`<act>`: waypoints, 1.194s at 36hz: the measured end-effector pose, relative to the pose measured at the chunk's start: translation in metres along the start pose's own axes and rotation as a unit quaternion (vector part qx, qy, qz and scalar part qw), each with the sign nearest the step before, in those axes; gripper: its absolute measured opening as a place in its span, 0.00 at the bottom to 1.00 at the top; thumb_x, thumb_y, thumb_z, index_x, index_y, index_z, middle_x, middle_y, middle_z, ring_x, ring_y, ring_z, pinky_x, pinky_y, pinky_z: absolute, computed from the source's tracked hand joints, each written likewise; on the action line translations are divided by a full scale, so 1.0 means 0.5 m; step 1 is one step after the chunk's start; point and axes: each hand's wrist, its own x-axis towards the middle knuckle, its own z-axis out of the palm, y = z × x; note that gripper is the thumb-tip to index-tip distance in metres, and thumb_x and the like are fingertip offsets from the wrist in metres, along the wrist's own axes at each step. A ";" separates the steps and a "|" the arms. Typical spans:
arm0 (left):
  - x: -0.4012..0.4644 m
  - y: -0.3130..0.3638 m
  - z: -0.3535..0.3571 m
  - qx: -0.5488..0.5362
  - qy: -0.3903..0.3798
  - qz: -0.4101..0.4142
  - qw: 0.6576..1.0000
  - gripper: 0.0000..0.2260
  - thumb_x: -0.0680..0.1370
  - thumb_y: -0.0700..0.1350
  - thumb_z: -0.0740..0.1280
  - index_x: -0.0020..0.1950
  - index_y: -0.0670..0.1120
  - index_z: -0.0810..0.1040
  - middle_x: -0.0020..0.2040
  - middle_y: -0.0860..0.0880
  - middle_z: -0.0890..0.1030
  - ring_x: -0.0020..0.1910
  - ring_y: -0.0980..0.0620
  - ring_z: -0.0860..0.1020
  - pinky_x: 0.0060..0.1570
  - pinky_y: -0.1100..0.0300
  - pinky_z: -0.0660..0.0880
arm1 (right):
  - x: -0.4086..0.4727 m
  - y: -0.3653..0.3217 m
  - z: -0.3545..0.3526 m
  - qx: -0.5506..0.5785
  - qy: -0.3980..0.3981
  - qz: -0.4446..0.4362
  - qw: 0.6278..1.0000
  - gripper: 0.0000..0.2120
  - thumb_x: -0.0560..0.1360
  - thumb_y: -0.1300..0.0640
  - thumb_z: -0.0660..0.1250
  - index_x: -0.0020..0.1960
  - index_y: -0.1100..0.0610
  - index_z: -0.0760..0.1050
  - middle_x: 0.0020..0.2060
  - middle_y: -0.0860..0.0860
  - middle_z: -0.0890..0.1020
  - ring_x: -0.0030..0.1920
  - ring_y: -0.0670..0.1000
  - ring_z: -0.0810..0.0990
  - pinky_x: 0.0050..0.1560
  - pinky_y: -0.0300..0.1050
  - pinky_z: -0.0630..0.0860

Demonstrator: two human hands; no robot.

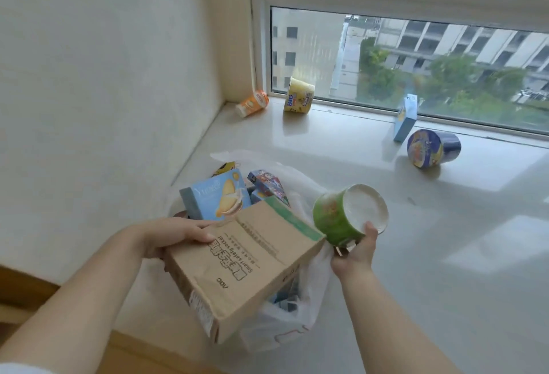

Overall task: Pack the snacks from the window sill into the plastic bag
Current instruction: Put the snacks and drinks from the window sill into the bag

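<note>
A clear plastic bag (pixel 309 311) lies open on the window sill (pixel 356 142) near its front left. Inside it sit a light blue biscuit box (pixel 217 198) and a dark blue snack box (pixel 267 185). My left hand (pixel 175 235) grips a brown cardboard box (pixel 246 269) tilted over the bag's mouth. My right hand (pixel 356 252) holds a green cup (pixel 341 219) on its side just right of the bag, its white bottom facing the window.
On the sill by the window lie an orange bottle (pixel 252 103), a yellow tub (pixel 298 96), an upright blue box (pixel 405 118) and a dark blue cup (pixel 430 148) on its side. A wall stands to the left; a wooden edge (pixel 26 287) runs below.
</note>
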 end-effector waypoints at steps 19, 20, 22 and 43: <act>0.005 0.252 0.166 0.502 0.225 0.031 0.835 0.20 0.79 0.47 0.51 0.70 0.52 0.68 0.65 0.47 0.73 0.65 0.45 0.69 0.62 0.50 0.65 | -0.106 -0.079 0.062 0.153 -0.162 0.019 0.975 0.34 0.63 0.42 0.66 0.66 0.56 0.69 0.65 0.58 0.70 0.64 0.58 0.72 0.64 0.56 0.68; 0.014 0.252 0.193 0.520 0.222 0.036 0.824 0.20 0.79 0.46 0.51 0.68 0.52 0.70 0.62 0.47 0.75 0.62 0.45 0.71 0.57 0.50 0.67 | -0.110 -0.074 0.065 0.149 -0.164 0.020 0.975 0.34 0.63 0.42 0.67 0.66 0.56 0.69 0.66 0.58 0.69 0.65 0.58 0.72 0.64 0.56 0.68; 0.040 0.253 0.224 0.531 0.222 0.056 0.816 0.20 0.77 0.43 0.52 0.67 0.52 0.71 0.60 0.48 0.76 0.57 0.46 0.74 0.47 0.54 0.70 | -0.118 -0.062 0.069 0.135 -0.170 0.017 0.976 0.34 0.63 0.43 0.67 0.65 0.56 0.70 0.67 0.58 0.69 0.65 0.58 0.71 0.64 0.57 0.70; 0.159 0.136 0.298 0.325 0.366 0.181 0.853 0.16 0.80 0.52 0.54 0.60 0.50 0.78 0.56 0.46 0.77 0.56 0.44 0.75 0.48 0.54 0.72 | -0.102 0.027 0.050 0.054 -0.119 0.054 0.990 0.33 0.67 0.39 0.63 0.66 0.56 0.69 0.63 0.62 0.71 0.63 0.63 0.72 0.63 0.56 0.71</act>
